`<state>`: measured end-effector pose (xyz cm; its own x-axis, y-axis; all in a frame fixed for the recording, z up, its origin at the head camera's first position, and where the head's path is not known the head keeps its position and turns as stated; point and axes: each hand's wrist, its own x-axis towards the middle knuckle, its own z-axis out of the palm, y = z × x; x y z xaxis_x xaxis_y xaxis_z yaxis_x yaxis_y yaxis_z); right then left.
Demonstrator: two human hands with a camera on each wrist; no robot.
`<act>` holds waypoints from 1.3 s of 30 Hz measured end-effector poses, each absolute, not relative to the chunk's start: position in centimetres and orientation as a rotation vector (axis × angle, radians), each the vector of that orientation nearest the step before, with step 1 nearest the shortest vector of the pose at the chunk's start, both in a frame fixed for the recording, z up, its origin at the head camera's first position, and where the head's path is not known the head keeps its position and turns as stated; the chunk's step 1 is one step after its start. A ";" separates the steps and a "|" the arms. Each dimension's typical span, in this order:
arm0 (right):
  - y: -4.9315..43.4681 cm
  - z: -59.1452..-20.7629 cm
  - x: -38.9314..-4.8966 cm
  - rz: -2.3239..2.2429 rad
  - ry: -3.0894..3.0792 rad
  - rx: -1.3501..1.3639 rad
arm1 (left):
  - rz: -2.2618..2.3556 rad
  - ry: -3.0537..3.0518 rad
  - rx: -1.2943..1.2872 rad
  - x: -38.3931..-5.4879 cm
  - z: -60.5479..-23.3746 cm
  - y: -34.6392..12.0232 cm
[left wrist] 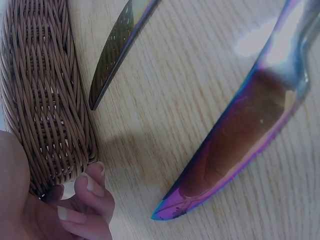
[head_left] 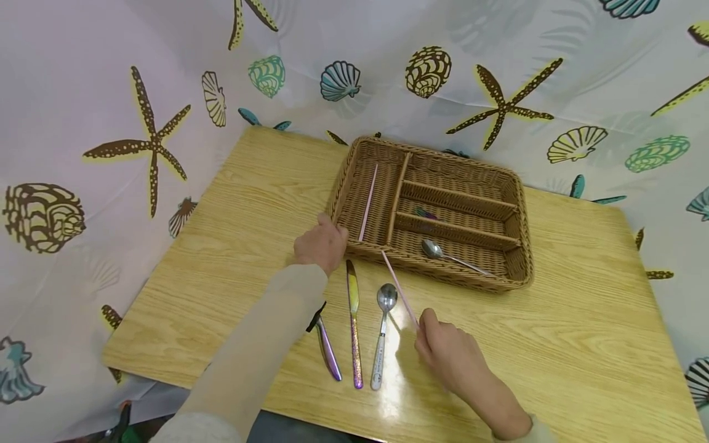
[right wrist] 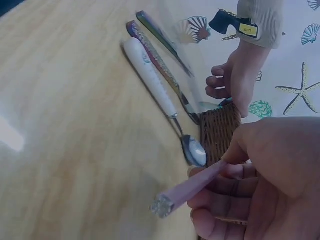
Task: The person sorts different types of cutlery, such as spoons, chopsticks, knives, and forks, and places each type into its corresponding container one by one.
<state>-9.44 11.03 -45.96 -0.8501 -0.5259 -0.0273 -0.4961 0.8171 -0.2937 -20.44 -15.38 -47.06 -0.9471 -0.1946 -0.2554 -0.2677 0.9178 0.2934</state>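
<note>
My left hand [head_left: 321, 243] grips the near left corner of a wicker cutlery tray [head_left: 443, 264], fingers curled beneath the corner in the left wrist view. My right hand [head_left: 451, 357] pinches a pink chopstick [head_left: 400, 289] near its thick end, which pokes out of the fingers in the right wrist view. The thin end reaches the tray's near rim. A matching chopstick [head_left: 368, 203] lies in the left compartment. Between my hands on the table are a white-handled spoon [head_left: 379, 354], a shiny purple-gold knife [head_left: 352, 320], and a second iridescent knife [left wrist: 240, 135] partly hidden by my left sleeve in the head view.
A silver spoon [head_left: 432, 248] lies in the tray's near right compartment, and a small colourful piece [head_left: 425, 213] shows in the middle one. Thin dividers [head_left: 399, 200] split the tray. Behind the wooden table [head_left: 587, 320] hangs a shell-patterned cloth [head_left: 376, 37].
</note>
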 end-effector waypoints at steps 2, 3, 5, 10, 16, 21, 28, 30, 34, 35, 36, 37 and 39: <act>10.8 -45.7 -10.0 -0.441 2.915 -0.884 | 0.499 2.858 -0.351 -20.4 -47.0 -15.4; 10.6 -45.5 -10.3 -0.464 2.914 -0.906 | 0.512 2.857 -0.355 -20.4 -46.9 -15.4; 10.2 -45.0 -11.1 -0.519 2.909 -0.919 | 0.527 2.858 -0.361 -20.4 -46.9 -15.3; 9.4 -44.0 -13.4 -0.643 2.884 -0.908 | 0.531 2.864 -0.378 -20.4 -46.9 -15.3; 8.3 -43.2 -15.7 -0.765 2.829 -0.903 | 0.526 2.863 -0.378 -20.5 -47.0 -15.2; 7.0 -43.4 -17.4 -0.861 2.862 -0.913 | 0.517 2.865 -0.383 -20.5 -47.0 -15.2; 5.2 -43.2 -20.1 -0.904 2.876 -0.819 | 0.517 2.841 -0.382 -20.6 -47.1 -15.1; 4.6 -43.0 -20.9 -0.884 2.851 -0.752 | 0.519 2.840 -0.389 -20.6 -47.1 -15.1; 3.4 -42.9 -22.5 -0.765 2.822 -0.671 | 0.513 2.844 -0.398 -20.6 -47.1 -15.2; 3.1 -43.0 -22.9 -0.725 2.819 -0.661 | 0.516 2.844 -0.402 -20.6 -47.2 -15.2; 2.8 -43.0 -23.3 -0.682 2.822 -0.653 | 0.518 2.843 -0.404 -20.6 -47.2 -15.2; 2.5 -43.0 -23.6 -0.638 2.827 -0.653 | 0.518 2.842 -0.404 -20.6 -47.2 -15.2; 1.8 -43.1 -24.4 -0.556 2.846 -0.665 | 0.519 2.844 -0.404 -20.6 -47.2 -15.2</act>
